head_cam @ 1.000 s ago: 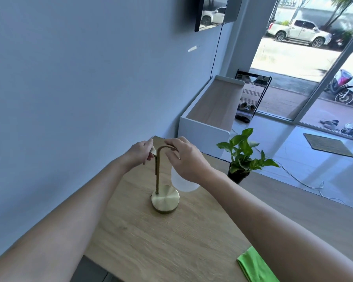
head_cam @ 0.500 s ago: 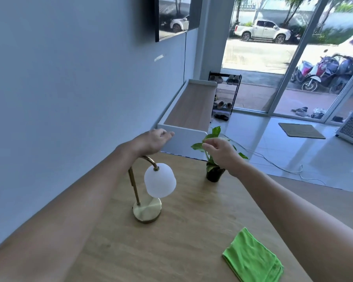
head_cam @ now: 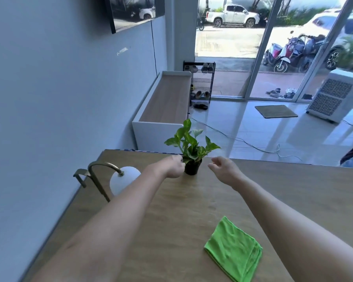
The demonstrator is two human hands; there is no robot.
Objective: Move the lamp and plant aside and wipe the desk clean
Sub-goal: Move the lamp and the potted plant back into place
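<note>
Nearest us, a folded green cloth (head_cam: 233, 249) lies flat toward the near edge of the wooden counter (head_cam: 192, 210). Further in, by the wall-side edge, the lamp (head_cam: 110, 180): brass arched stem, white globe shade, our left forearm crossing over its base. Beyond, our left hand (head_cam: 172, 166), fingers curled, touching the black pot of the plant (head_cam: 191, 150); our right hand (head_cam: 222, 167) loosely open, empty, just beside it. The plant stands at the far edge
</note>
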